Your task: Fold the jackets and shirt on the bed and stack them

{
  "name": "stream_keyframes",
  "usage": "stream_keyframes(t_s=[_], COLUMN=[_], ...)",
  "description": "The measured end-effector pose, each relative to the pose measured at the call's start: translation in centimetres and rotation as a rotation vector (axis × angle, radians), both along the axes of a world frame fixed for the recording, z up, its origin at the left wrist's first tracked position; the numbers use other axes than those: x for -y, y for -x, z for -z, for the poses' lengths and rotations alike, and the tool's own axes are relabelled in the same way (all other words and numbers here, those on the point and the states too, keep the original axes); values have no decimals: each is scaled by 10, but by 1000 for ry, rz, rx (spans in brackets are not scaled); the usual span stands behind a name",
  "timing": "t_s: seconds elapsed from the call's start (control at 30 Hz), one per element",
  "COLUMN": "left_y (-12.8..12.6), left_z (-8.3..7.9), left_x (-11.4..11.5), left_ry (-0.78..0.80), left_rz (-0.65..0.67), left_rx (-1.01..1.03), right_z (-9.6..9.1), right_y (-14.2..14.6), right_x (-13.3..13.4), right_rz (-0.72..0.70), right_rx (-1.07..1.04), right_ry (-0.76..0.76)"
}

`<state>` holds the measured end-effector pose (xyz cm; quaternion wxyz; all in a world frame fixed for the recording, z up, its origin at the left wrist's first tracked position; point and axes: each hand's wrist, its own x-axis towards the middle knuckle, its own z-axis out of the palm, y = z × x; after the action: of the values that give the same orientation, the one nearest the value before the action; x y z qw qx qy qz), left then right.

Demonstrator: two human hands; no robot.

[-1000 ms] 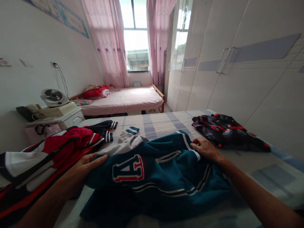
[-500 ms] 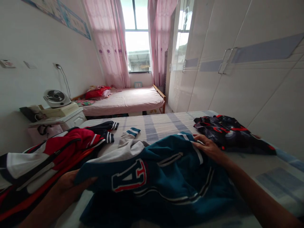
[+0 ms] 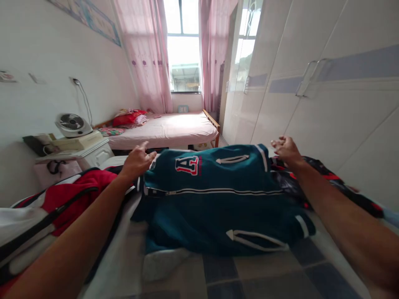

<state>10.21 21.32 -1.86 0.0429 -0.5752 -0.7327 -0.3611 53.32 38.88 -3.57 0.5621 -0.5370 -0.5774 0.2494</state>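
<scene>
A teal zip jacket (image 3: 215,211) with white trim and a letter A patch is spread out sideways before me, its zipper running across. Its collar end points left and its striped hem right. My left hand (image 3: 139,160) is at the upper collar corner, fingers apart; contact with the cloth is hard to make out. Just off the upper hem corner, my right hand (image 3: 285,150) has loosely bent fingers with no cloth visible in them. Grey sleeve fabric (image 3: 163,263) shows below the jacket's near edge.
A red, white and black jacket (image 3: 71,199) lies at left, and dark folded clothing (image 3: 324,174) at right. The checked bedsheet (image 3: 246,274) is beneath. Beyond stand a pink bed (image 3: 174,128), a fan (image 3: 74,124) on a cabinet, and a white wardrobe (image 3: 339,112) along the right.
The bunched teal jacket is now stretched out and flatter, its zipper straight. Both hands have moved up and away from me, and their grip on the cloth has loosened.
</scene>
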Motion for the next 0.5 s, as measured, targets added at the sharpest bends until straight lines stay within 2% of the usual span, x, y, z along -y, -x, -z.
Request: stream_keyframes(t_s=[0.03,0.1,0.17,0.23,0.3,0.4,0.5], left_y=[3,4,1,-5,-12,-26,-44], left_z=[12,40,68,92,110,123,116], left_x=[5,33,74,120,157,182,171], left_ry=[41,123,173,200,258,305,243], left_rz=[27,114,215,251,309,355,387], left_rx=[11,59,123,38,-72,-167,-127], right_z=[12,35,52,61,65,67,74], right_y=[-3,-8,-10,-5,10,44,87], right_x=[7,36,79,125,166,211,239], right_rz=[-25,-70,-114,-216,-360,-710,-945], right_rx=[109,310,461,585,658,722,776], right_ry=[3,-33,-78,-125,-186,-202,-174])
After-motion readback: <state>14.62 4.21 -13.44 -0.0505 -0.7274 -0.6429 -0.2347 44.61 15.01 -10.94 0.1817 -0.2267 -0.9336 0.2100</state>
